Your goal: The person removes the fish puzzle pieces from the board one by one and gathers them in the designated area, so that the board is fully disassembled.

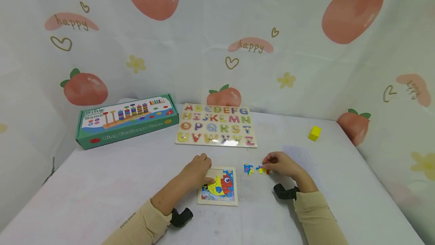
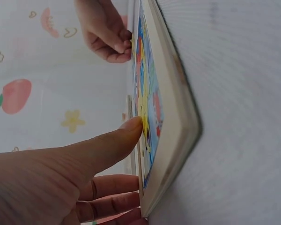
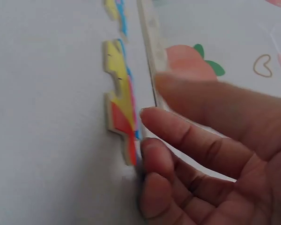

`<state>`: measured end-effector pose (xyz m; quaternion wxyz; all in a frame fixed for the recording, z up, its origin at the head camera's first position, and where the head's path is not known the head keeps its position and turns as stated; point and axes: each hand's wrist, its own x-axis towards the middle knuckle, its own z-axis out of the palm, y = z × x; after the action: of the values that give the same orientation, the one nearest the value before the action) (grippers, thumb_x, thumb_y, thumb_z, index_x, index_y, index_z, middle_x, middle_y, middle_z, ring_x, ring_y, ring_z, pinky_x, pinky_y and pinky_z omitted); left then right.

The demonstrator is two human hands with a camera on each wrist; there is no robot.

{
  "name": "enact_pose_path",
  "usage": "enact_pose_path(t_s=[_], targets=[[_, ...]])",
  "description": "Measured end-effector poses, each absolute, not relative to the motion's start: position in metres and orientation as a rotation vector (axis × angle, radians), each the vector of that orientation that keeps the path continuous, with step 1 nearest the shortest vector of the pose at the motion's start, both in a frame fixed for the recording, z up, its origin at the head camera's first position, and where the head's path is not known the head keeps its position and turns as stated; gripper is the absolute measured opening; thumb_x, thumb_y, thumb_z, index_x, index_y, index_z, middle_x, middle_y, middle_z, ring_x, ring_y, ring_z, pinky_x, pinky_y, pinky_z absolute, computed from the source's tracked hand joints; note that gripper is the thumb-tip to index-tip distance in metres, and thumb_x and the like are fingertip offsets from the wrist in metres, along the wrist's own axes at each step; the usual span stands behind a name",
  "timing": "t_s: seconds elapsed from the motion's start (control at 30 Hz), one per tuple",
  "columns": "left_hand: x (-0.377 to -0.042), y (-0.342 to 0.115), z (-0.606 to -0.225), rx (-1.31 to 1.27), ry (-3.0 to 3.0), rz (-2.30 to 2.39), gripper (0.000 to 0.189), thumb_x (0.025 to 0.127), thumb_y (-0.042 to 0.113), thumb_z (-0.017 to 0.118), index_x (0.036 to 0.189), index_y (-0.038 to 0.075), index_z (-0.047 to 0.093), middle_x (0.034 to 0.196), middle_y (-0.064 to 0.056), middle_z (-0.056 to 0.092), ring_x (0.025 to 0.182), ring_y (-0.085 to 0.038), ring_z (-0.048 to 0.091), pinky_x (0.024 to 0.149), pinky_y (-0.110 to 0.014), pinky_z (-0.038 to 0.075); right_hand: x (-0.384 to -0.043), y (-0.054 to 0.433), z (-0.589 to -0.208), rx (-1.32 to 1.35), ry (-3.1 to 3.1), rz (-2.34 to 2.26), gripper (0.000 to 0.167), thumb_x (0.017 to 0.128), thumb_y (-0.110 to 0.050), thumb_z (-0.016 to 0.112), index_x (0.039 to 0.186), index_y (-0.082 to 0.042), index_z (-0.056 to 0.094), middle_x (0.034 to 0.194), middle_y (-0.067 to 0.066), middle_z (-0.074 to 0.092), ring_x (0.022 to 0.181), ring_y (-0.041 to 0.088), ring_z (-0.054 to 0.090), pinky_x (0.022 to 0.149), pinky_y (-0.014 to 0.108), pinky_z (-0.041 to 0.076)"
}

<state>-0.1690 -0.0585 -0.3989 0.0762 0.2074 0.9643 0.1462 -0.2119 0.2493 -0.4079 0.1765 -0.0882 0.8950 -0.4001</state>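
Observation:
My left hand (image 1: 196,172) holds a wooden jigsaw tray (image 1: 217,202) at its far left corner. In the left wrist view, the thumb (image 2: 131,124) presses on the yellow part of the picture while the other fingers lie along the tray's edge. The picture is a red and yellow fish on blue. My right hand (image 1: 280,164) is right beside a yellow, red and blue jigsaw piece (image 3: 119,93) lying on the table. Its thumb and index fingertip are apart, close to that piece. A second, blue and yellow piece (image 1: 248,169) lies between it and the tray.
Behind the tray lies a wooden alphabet board (image 1: 216,126) with coloured letters. A green Ring Challenge Game box (image 1: 127,121) stands at the back left. A yellow block (image 1: 314,133) sits at the back right. Printed cloth hangs behind the white-covered table (image 1: 112,184).

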Motion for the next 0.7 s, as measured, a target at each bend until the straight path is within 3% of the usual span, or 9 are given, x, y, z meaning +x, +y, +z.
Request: enact_pose_path(t_s=[0.3, 0.57, 0.7], targets=[[-0.169, -0.051, -0.393, 0.622, 2.883, 0.261, 0.063, 0.076, 0.045, 0.073, 0.119, 0.001, 0.056, 0.107, -0.011, 0.054, 0.092, -0.021, 0.048, 0.085, -0.035, 0.052, -0.211, 0.244, -0.394, -0.221, 2.599, -1.085, 0.028, 0.086, -0.028, 0.066, 0.099, -0.003, 0.066, 0.094, 0.006, 0.063, 0.086, 0.018, 0.055, 0.072, 0.027, 0.047], [-0.169, -0.028, -0.389, 0.626, 2.885, 0.132, 0.063, 0.074, 0.053, 0.071, 0.112, 0.004, 0.060, 0.099, -0.007, 0.056, 0.087, -0.018, 0.049, 0.076, -0.031, 0.052, -0.206, 0.207, -0.388, -0.466, 2.543, -1.075, 0.026, 0.082, -0.018, 0.071, 0.101, -0.001, 0.066, 0.100, 0.009, 0.065, 0.097, 0.023, 0.061, 0.084, 0.036, 0.052], [-0.167, -0.020, -0.383, 0.586, 2.888, 0.133, 0.061, 0.074, 0.052, 0.072, 0.109, 0.004, 0.059, 0.095, -0.006, 0.054, 0.084, -0.018, 0.047, 0.073, -0.030, 0.051, -0.206, 0.184, -0.387, -0.582, 2.497, -1.051, 0.026, 0.080, -0.014, 0.073, 0.101, 0.000, 0.066, 0.101, 0.010, 0.067, 0.092, 0.020, 0.061, 0.083, 0.033, 0.053]])
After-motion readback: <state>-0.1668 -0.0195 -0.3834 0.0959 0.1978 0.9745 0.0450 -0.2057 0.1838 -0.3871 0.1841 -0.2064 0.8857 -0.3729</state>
